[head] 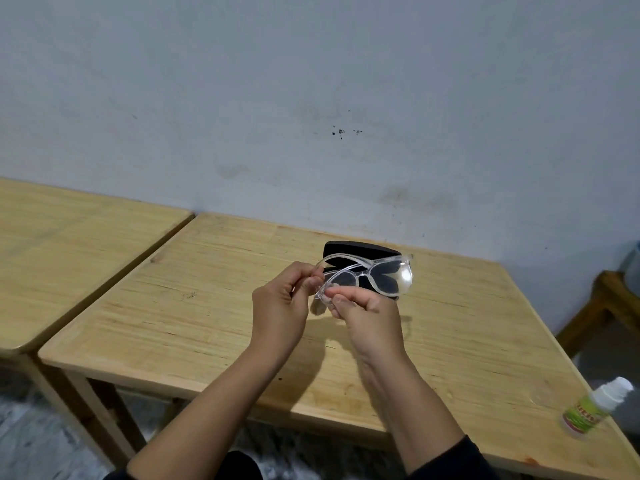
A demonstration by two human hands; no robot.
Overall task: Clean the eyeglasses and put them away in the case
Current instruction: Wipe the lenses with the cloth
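Observation:
Clear-framed eyeglasses [377, 275] are held above the wooden table [214, 306], in front of a black glasses case [360, 249] that lies near the wall. My left hand [280, 306] pinches the end of one temple arm. My right hand [367, 317] pinches the frame at its near corner by the hinge. The lenses partly hide the case behind them, so I cannot tell whether the case is open.
A small bottle [595, 407] with a white cap and green label lies on its side at the table's near right edge. A second wooden table [69, 258] stands to the left, and a wooden stool [602, 306] stands at the right by the wall.

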